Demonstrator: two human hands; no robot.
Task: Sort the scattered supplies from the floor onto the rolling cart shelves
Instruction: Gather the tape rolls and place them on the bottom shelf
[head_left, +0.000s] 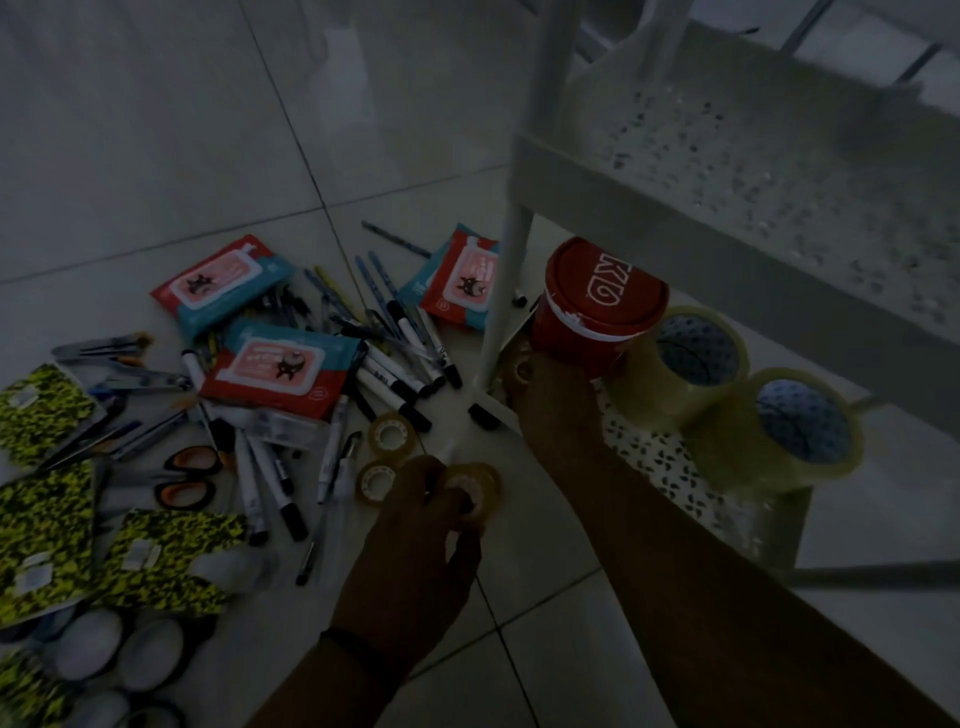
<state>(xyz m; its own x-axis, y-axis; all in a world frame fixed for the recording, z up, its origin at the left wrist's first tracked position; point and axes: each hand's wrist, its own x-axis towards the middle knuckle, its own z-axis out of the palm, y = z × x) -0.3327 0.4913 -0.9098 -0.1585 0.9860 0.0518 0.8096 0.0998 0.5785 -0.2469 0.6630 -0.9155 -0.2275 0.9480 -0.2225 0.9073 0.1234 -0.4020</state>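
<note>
My left hand (431, 514) pinches a small clear tape roll (475, 488) just above the floor. Two more small tape rolls (387, 434) lie on the tiles to its left. My right hand (550, 395) reaches onto the lower shelf (670, 467) of the white rolling cart and holds a small tape roll (519, 370) beside the red tub (602, 306). Two large tape rolls (696, 358) stand on that shelf to the right of the tub. The upper shelf (753, 156) holds nothing that I can see.
Scattered on the floor at left are wipe packs (280, 371), many pens and markers (395, 338), orange-handled scissors (187, 473), yellow-patterned packs (47, 530) and round black-rimmed items (88, 644). A white cart leg (501, 306) stands between the pile and the shelf.
</note>
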